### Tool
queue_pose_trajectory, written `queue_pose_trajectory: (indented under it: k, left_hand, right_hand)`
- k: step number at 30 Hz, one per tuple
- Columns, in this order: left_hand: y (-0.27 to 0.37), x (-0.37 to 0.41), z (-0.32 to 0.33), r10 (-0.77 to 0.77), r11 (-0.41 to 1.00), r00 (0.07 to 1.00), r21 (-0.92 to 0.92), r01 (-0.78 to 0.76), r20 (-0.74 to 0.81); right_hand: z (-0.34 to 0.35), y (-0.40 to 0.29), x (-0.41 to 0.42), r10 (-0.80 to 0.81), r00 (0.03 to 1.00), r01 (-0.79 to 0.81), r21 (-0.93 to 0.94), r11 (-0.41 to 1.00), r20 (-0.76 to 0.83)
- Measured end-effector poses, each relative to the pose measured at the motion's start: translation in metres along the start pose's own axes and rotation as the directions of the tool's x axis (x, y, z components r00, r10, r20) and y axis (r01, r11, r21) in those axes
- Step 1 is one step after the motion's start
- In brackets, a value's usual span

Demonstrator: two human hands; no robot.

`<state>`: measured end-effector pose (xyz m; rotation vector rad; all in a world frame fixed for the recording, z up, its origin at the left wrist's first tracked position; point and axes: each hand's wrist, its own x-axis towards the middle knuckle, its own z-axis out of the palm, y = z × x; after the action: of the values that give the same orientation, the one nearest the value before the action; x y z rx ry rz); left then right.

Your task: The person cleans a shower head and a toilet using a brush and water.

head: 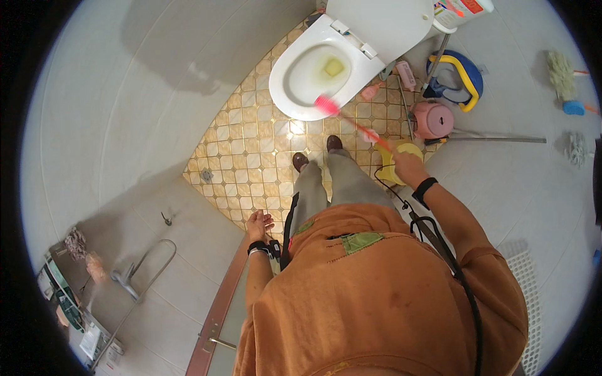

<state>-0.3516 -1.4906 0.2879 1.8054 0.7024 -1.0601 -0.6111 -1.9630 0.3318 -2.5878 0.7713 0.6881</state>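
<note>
My right hand (410, 167) grips the handle of a pink toilet brush (328, 105). Its bristled head is over the near rim of the white toilet bowl (282, 101); whether it touches the rim I cannot tell. Yellowish-green liquid (333, 67) lies in the bottom of the bowl, and the lid (385, 23) is raised. My left hand (259, 225) hangs low at my left side, its fingers loosely apart, holding nothing. A round pink object (370, 136) stands on the floor beside the brush handle.
Right of the toilet are pink bottles (406, 75), a blue and yellow basin-like item (477, 82), a pink stool (433, 120) and a yellow stool (407, 152). A hand shower (124, 283) is on the left wall. A door (225, 324) stands at my lower left.
</note>
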Motion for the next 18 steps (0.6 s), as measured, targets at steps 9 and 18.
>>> queue_pose_trajectory:
  k: [9, 18]
  left_hand:
    - [-0.017, -0.001, -0.007, 0.002, 0.999, 1.000, -0.040, -0.003, -0.024]
    - [-0.029, -0.011, -0.007, -0.034, 0.997, 0.999, -0.069, 0.032, -0.028]
  right_hand:
    - [0.012, -0.027, 0.008, 0.124, 0.991, -0.112, 0.197, 0.974, -0.053]
    - [-0.006, -0.099, 0.107, -0.212, 0.976, 0.214, 0.041, 0.976, -0.043]
